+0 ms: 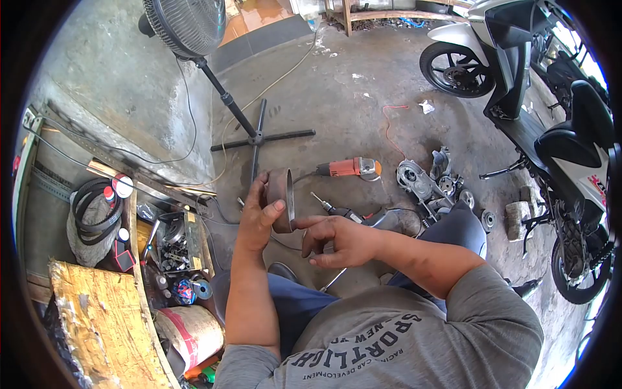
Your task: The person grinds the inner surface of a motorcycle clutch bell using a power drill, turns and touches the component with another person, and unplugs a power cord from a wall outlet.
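Note:
My left hand (pixel 260 211) grips a round, shallow metal clutch drum (pixel 281 198), its thumb and fingers around the wall. The drum is held on edge in front of my body, its rim facing right. My right hand (pixel 334 241) is beside it, index finger stretched to the drum's lower rim and the other fingers curled in. Whether those curled fingers hold a small dark piece is unclear. Beyond the drum, an orange angle grinder (pixel 350 168) lies on the floor. Nearer, a dark power tool with a metal bit (pixel 337 209) rests close to my right wrist.
A standing fan (pixel 227 97) rises ahead on crossed feet. Dismantled engine parts (pixel 424 185) lie right of the grinder, near a parked motorbike (pixel 518 117). At left are a worn wooden board (pixel 97 318), black belts (pixel 94 207) and a box of metal parts (pixel 175 243). Cables cross the floor.

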`<state>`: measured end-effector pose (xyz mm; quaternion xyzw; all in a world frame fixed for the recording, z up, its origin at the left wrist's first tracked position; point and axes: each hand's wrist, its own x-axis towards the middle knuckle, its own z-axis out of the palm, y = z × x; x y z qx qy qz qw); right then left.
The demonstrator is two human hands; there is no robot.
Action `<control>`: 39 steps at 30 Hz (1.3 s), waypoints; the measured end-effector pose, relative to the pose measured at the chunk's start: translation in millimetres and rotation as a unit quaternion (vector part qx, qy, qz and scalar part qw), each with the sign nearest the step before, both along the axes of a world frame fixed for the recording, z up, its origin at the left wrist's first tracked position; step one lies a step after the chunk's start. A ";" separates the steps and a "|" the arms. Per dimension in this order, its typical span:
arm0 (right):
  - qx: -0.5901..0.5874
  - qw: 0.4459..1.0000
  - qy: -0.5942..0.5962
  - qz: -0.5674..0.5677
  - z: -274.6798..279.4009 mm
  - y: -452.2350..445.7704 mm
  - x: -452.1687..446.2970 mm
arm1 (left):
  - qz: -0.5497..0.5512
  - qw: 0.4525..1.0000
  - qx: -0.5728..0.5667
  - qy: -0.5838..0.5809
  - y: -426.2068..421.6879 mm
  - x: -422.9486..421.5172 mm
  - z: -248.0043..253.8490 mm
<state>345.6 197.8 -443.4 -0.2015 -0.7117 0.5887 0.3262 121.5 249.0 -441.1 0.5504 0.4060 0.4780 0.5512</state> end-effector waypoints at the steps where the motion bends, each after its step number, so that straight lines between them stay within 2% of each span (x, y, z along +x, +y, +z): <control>1: 0.000 1.000 0.000 0.000 -1.8 1.7 0.5 | 0.000 1.000 0.000 0.000 -1.0 0.7 2.8; 5: -0.228 0.961 0.146 -0.054 -16.3 17.1 6.9 | -0.034 0.992 0.101 0.074 -7.7 9.2 14.6; 6: -0.227 0.962 0.145 -0.053 -13.8 19.5 8.7 | -0.033 0.991 0.102 0.073 -9.2 11.4 14.0; 10: -0.321 0.920 0.137 -0.175 2.5 26.8 19.9 | -0.055 0.962 0.246 0.105 -13.0 24.5 10.7; 11: -0.319 0.920 0.138 -0.179 3.3 27.4 21.7 | -0.058 0.961 0.248 0.103 -12.6 27.5 10.9; 15: -0.376 0.901 0.215 -0.037 3.1 25.3 20.9 | -0.078 0.934 0.304 0.171 -16.4 35.8 11.2; 16: -0.377 0.900 0.216 -0.038 0.8 24.3 19.4 | -0.079 0.934 0.303 0.171 -17.5 37.3 9.9; 18: -0.266 0.937 0.200 -0.106 -9.1 24.0 14.3 | -0.081 0.980 0.168 0.065 -17.1 39.8 6.2; 20: -0.151 0.957 0.179 -0.171 -15.3 24.4 10.9 | -0.079 0.996 0.028 -0.044 -16.5 40.3 2.4; 21: -0.151 0.957 0.178 -0.170 -9.9 23.8 10.8 | -0.078 0.996 0.028 -0.044 -16.4 39.3 0.9; 23: 0.057 0.969 0.064 -0.232 9.4 20.2 13.3 | -0.105 0.984 -0.051 -0.136 -17.4 36.2 -2.8; 25: 0.261 0.922 -0.052 -0.280 22.5 18.9 15.8 | -0.131 0.957 -0.130 -0.225 -18.5 32.6 -5.0; 31: 0.300 0.895 -0.035 -0.328 11.0 29.6 23.7 | -0.145 0.980 -0.022 -0.136 -10.9 17.2 4.3; 35: 0.428 0.867 -0.180 -0.183 -1.2 36.1 31.0 | -0.143 0.981 -0.014 -0.131 -8.3 7.2 2.8; 39: 0.473 0.825 -0.236 -0.201 -8.7 32.1 20.4 | -0.145 0.986 0.018 -0.079 -6.7 6.2 12.1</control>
